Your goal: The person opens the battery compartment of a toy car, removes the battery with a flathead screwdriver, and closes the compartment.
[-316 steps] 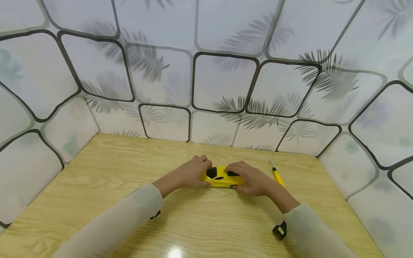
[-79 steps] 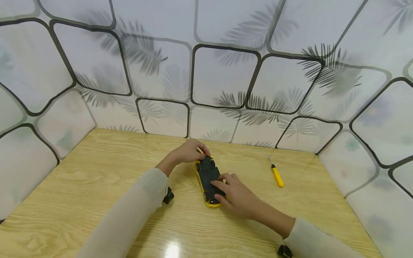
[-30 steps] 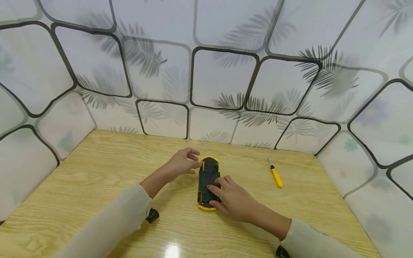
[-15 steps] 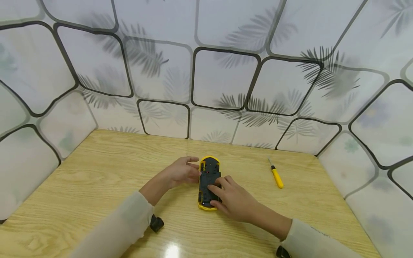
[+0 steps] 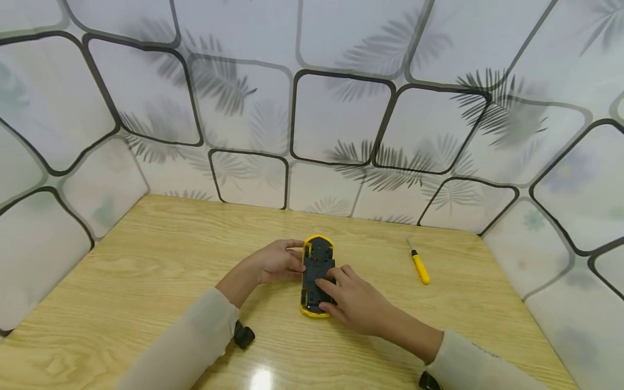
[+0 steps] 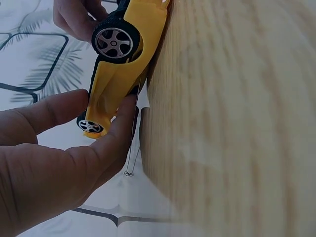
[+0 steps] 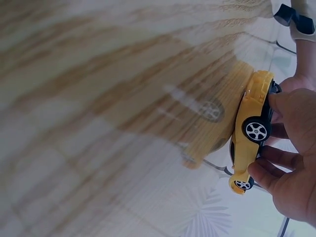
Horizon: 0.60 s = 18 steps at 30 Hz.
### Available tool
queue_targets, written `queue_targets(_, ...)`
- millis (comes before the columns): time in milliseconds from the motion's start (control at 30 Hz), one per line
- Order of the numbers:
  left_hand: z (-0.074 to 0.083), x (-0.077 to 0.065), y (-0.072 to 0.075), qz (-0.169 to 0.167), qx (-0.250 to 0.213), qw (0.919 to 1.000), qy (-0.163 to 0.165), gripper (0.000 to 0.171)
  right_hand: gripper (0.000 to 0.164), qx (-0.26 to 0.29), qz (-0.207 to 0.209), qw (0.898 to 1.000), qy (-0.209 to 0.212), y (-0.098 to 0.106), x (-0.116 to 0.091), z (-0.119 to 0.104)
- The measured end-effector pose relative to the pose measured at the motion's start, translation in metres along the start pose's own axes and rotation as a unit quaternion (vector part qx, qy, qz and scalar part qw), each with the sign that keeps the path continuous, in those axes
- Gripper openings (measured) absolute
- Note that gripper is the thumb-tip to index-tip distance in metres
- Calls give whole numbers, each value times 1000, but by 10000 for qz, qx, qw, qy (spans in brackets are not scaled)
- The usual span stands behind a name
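Note:
A yellow toy car (image 5: 318, 276) lies upside down on the wooden table, its black underside up and its length pointing away from me. My left hand (image 5: 273, 262) holds its left side near the far end. In the left wrist view, the thumb (image 6: 61, 109) touches the underside's edge while a finger (image 6: 123, 116) lies against the body. From the right, my right hand (image 5: 358, 300) grips the near half, with fingertips on the underside. The right wrist view shows the car (image 7: 251, 123) with its wheels and the right hand's fingers (image 7: 266, 175) on its side.
A screwdriver (image 5: 419, 266) with a yellow handle lies right of the car, its metal tip pointing away. Patterned cloth walls (image 5: 322, 187) close off the table's (image 5: 195, 238) back and both sides. Black wrist cameras (image 5: 244, 335) hang under the sleeves.
The car stood wheels down and crosswise at first; now it is turned over and lengthwise. My left hand left its far end, then came onto its left side. The right hand stays in place lately.

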State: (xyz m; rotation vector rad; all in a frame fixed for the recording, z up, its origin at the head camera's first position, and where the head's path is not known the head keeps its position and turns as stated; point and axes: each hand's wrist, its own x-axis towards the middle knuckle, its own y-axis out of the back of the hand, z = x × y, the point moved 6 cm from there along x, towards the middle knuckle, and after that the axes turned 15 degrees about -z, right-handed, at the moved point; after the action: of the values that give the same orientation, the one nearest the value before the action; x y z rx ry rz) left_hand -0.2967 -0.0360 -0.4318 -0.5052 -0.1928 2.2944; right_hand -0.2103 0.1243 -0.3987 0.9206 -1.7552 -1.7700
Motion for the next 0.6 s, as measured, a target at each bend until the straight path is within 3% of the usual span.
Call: queue_targets(600, 2, 1, 1, -123, 149, 9998, 81, 78, 46, 376, -381, 9986, 20, 3, 1, 12)
